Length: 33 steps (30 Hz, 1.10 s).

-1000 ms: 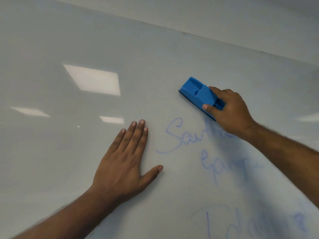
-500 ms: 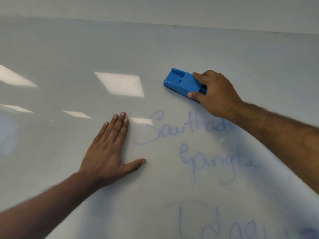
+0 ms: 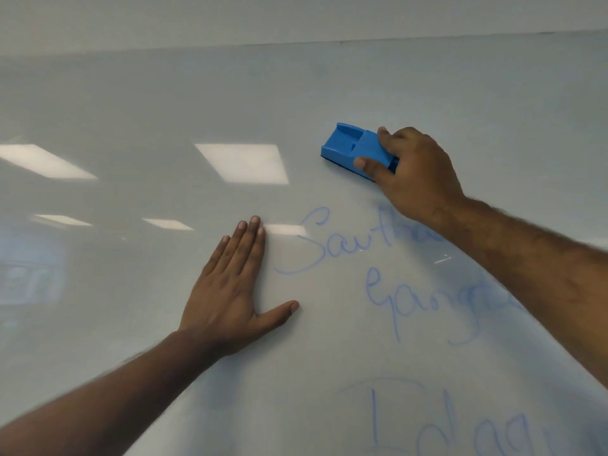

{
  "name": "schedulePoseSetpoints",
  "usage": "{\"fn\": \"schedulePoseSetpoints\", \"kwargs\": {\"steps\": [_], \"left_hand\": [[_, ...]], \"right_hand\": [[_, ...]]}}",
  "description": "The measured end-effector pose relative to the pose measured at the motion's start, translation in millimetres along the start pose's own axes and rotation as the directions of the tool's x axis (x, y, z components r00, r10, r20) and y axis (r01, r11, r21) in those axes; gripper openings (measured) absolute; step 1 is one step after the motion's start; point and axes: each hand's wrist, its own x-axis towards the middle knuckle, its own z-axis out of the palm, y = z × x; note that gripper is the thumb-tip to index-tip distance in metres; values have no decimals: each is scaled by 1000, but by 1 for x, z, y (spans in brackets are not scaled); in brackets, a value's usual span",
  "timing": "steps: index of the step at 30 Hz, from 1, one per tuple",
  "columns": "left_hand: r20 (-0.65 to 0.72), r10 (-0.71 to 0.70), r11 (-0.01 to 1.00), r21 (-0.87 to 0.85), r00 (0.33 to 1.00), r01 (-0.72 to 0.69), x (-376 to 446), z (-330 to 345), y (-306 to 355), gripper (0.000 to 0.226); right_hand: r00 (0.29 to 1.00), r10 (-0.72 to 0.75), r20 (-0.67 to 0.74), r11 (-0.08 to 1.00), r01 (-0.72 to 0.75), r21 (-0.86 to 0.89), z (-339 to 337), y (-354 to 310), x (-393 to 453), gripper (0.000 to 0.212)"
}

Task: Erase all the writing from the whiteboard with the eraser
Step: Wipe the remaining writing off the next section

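while the right hand point(image 3: 414, 172) grips it, the blue eraser point(image 3: 353, 148) lies flat on the whiteboard point(image 3: 148, 93), above the top line of writing point(image 3: 332, 245) and apart from it. its long axis runs from upper left to lower right, the free end pointing up and left, the near end hidden under the hand. a dark pad along its lower edge meets the board. the right fingers point(image 3: 388, 136) curl over the far side and the thumb presses the near side, so the hand is closed round the eraser. the left hand point(image 3: 230, 291) rests palm down on the board, just left of the writing, holding nothing; its four fingers are straight and close together, pointing up the board, and the thumb is spread out to the right. blue cursive stands in three lines below and right of the eraser, the right arm crossing over part of the first two; some letters look faint or smeared. pale patches of ceiling light point(image 3: 241, 162) reflect on the board left of the eraser.
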Motion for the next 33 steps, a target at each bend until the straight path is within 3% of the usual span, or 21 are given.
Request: {"fn": "schedulePoseSetpoints", "kwargs": {"steps": [8, 12, 17, 21, 23, 26, 28, 33], "left_hand": [[-29, -33, 998, -49, 999, 31, -1, 4, -1, 114], [-25, -31, 998, -58, 999, 30, -2, 6, -3, 117], [-10, 3, 999, -52, 1000, -3, -2, 5, -4, 121], [-4, 23, 998, -54, 1000, -23, -3, 4, -6, 121], [-8, 18, 998, -55, 1000, -18, -4, 4, -5, 120], [-11, 19, 998, -58, 1000, -20, -4, 3, -5, 120], [-12, 19, 998, -63, 1000, -20, -4, 3, -5, 120], [-24, -21, 995, -101, 999, 18, -6, 4, -4, 126]], "right_hand": [[998, -7, -65, 1000, 8, 30, 22, -22, -10, 54], [984, -157, 84, 988, 157, 13, 19, -33, -45, 57], [873, -372, 315, 921, 388, 13, 4, -28, -90, 58], [764, -537, 358, 804, 592, -58, -5, -17, -82, 57], [804, -508, 310, 821, 561, -107, -5, -12, -65, 59], [956, -255, 145, 956, 272, -111, -4, -13, -34, 59], [985, -138, 105, 986, 146, -75, 2, -18, -25, 57], [936, -293, 197, 952, 305, -32, 18, -47, -62, 59]]}}
